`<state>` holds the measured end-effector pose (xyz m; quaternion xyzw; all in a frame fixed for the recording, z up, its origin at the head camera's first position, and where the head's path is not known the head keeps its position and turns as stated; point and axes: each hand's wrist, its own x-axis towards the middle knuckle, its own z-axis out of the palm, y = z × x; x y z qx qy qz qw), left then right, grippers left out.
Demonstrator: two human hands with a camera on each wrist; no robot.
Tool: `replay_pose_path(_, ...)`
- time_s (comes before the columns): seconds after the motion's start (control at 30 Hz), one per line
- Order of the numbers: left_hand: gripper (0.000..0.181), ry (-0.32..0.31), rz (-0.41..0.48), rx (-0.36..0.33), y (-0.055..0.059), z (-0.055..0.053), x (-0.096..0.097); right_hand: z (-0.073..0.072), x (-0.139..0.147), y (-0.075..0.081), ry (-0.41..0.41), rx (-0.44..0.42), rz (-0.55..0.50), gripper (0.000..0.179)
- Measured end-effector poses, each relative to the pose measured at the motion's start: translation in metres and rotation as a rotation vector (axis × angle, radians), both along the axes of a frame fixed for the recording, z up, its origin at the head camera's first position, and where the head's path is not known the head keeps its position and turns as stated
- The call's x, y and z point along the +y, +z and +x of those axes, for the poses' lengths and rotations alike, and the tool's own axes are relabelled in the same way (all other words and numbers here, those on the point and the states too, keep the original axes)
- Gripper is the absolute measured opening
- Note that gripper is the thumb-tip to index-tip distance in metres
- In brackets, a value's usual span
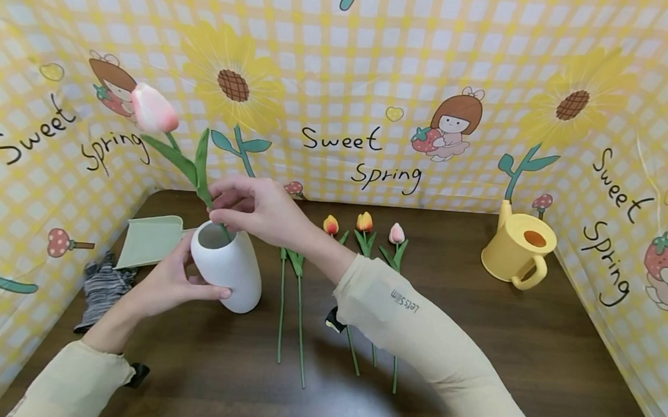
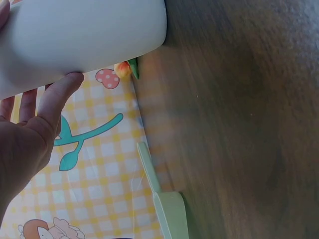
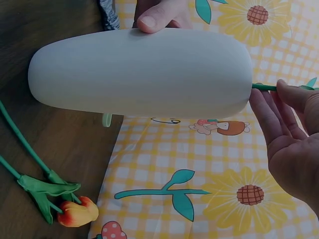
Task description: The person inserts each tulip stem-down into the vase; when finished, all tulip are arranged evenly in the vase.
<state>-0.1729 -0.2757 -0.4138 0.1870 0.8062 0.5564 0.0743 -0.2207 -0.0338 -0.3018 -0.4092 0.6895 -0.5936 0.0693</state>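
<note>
A white vase [image 1: 231,272] with a round mouth stands left of centre on the table in the head view. My left hand [image 1: 168,282] grips its side, thumb toward the front. Over the mouth, my right hand [image 1: 262,212] pinches the green stem of a pink-and-white tulip [image 1: 155,109]. The lower stem goes down into the vase, where its end is hidden. Its bloom leans up to the left, above two green leaves. In the right wrist view, the stem [image 3: 264,87] passes between thumb and fingers right at the vase's rim.
Several more tulips [image 1: 364,222] lie on the dark wooden table [image 1: 214,380], partly behind my right arm. A yellow watering can [image 1: 515,248] stands at the right. A pale green dustpan [image 1: 151,239] and a grey knitted glove [image 1: 104,290] lie at the left. Checked cloth walls surround the table's back and sides.
</note>
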Motion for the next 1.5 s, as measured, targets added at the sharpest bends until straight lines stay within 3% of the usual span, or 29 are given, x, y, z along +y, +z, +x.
replay_pose_path(0.53,0.102,-0.013,-0.007,0.004,-0.002,0.0,0.002,-0.003,0.0,-0.002,-0.003,-0.029,0.075,0.031)
replay_pose_path(0.67,0.102,-0.014,-0.006,-0.005,-0.002,0.0,0.003,-0.003,0.0,-0.001,-0.026,-0.043,0.134,0.031)
replay_pose_path(1.03,0.102,-0.001,-0.008,-0.006,0.001,-0.001,0.003,-0.009,-0.006,0.0,-0.082,0.08,0.255,0.029)
replay_pose_path(1.5,0.108,-0.012,0.019,-0.013,0.003,0.001,0.001,-0.007,-0.011,-0.003,-0.08,0.134,0.23,0.025)
